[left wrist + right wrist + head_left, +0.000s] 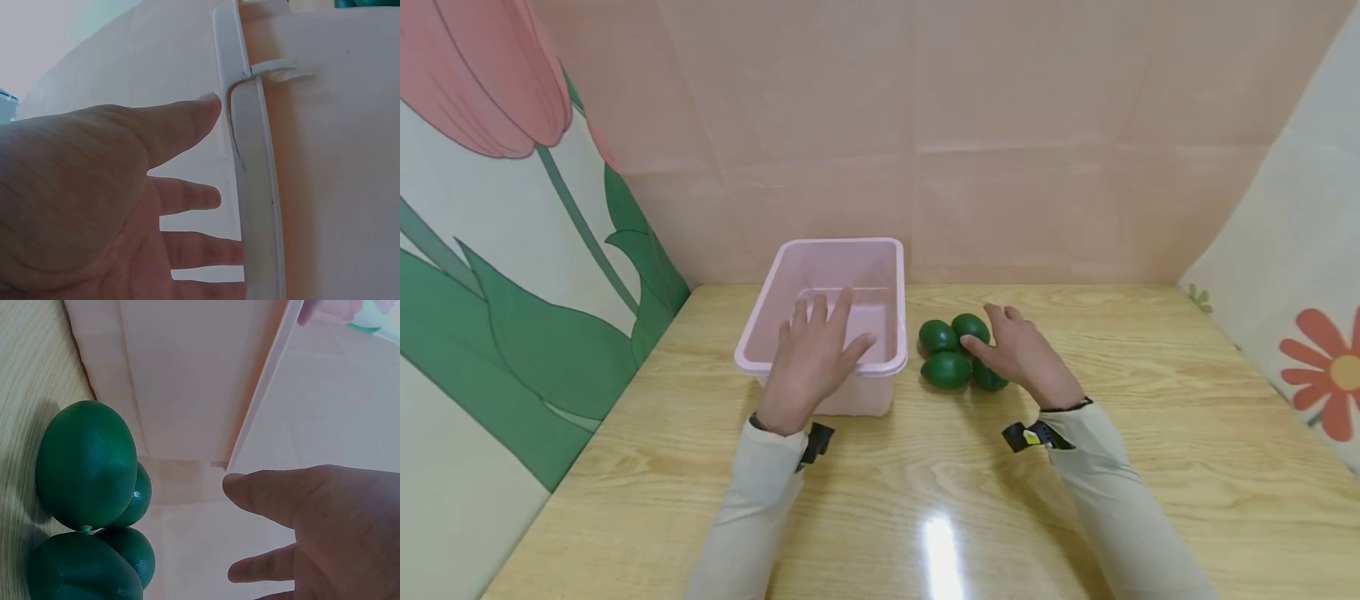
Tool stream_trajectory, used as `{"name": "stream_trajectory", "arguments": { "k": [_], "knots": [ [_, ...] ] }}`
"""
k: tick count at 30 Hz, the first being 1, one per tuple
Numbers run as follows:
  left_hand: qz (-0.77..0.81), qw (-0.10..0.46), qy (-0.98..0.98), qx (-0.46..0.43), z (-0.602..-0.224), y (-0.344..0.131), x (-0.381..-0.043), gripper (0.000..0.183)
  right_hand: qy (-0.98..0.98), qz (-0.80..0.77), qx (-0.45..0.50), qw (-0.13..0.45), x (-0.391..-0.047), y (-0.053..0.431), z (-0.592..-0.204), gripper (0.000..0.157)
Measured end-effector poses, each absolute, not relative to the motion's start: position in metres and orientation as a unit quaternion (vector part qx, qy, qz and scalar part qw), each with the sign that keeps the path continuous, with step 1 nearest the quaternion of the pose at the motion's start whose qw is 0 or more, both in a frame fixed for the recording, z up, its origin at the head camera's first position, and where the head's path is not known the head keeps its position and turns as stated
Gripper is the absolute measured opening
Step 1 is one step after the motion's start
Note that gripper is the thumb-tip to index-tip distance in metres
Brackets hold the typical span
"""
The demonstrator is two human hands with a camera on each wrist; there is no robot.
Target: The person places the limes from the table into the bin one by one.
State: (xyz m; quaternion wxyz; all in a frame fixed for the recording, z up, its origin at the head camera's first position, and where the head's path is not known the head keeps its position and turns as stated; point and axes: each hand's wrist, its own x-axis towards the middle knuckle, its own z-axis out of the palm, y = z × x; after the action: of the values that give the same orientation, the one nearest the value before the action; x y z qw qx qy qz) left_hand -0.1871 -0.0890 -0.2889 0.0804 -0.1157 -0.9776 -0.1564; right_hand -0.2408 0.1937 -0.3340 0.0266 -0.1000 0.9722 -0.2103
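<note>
A pink plastic bin (766,312) stands on the table, left of the middle. Over its front rim hovers my left hand (808,358), fingers straight and spread, holding nothing; in the left wrist view the thumb is close beside the rim (259,187), and contact is hard to tell. Right of the bin, several glossy dark green, egg-shaped fruits, avocado-like (946,370), lie clustered together. My right hand (1026,354) is above their right side, fingers extended and empty. It partly hides the rightmost fruit (987,379). A small stem nub (86,529) shows on one fruit in the right wrist view.
The light wood table (917,475) reaches back to a pink-beige backdrop (1000,167). Painted tulip panels (572,350) border the left side, and a flower-patterned panel (1285,250) the right. Dark wrist straps with small cameras (816,442) sit on both arms.
</note>
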Motion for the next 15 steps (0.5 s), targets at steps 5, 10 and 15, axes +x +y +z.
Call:
{"name": "stream_trajectory", "arguments": {
  "k": [5, 10, 15],
  "knots": [
    [-0.157, 0.086, -0.977, -0.114, -0.2883, -0.0919, -0.1856, 0.07, 0.972, -0.212, -0.096, 0.032, -0.2403, 0.1952, -0.3327, 0.078],
    [-0.16, 0.094, -0.976, -0.111, -0.2882, -0.0952, -0.1849, 0.07, 0.972, -0.211, -0.099, 0.03, -0.2415, 0.1957, -0.3327, 0.077],
    [-0.157, 0.092, -0.977, -0.11, -0.2901, -0.0983, -0.1844, 0.071, 0.973, -0.206, -0.102, 0.033, -0.2422, 0.1963, -0.3339, 0.077]
  ]
}}
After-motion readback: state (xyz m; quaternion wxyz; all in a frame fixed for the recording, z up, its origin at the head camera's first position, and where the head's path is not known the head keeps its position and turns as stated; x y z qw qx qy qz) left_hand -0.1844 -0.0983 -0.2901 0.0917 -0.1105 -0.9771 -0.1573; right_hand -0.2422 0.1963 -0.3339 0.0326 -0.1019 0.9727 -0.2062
